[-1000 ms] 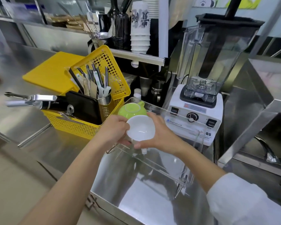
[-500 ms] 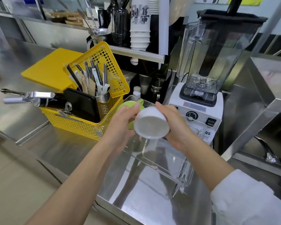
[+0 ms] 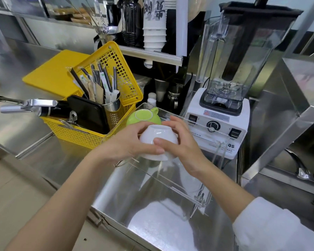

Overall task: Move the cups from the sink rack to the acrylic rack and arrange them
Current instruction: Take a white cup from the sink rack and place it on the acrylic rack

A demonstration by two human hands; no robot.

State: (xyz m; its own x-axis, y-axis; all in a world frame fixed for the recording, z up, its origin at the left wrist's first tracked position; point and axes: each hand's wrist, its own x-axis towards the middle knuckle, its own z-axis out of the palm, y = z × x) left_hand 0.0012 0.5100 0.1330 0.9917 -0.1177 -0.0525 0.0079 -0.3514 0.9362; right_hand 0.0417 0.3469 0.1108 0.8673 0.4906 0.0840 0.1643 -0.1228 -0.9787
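A: Position of the white cup [image 3: 158, 133]?

B: It was upside down over the left part of the acrylic rack [image 3: 223, 142], just nearer than the green cup [image 3: 143, 116], which sat inverted at the far-left end. I could not tell whether it touched the rack floor.

A: Fingers?

B: The left hand [image 3: 127, 142] curled round its left wall. The right hand [image 3: 181, 144] wrapped its right wall, with the thumb across the near face. Both had hold of it.

A: Handling?

B: Judged to be glazed ceramic: stiff, smooth, fairly light and likely to chip (handle not visible). Best held by the walls and lowered rim-first, clear of the green cup.
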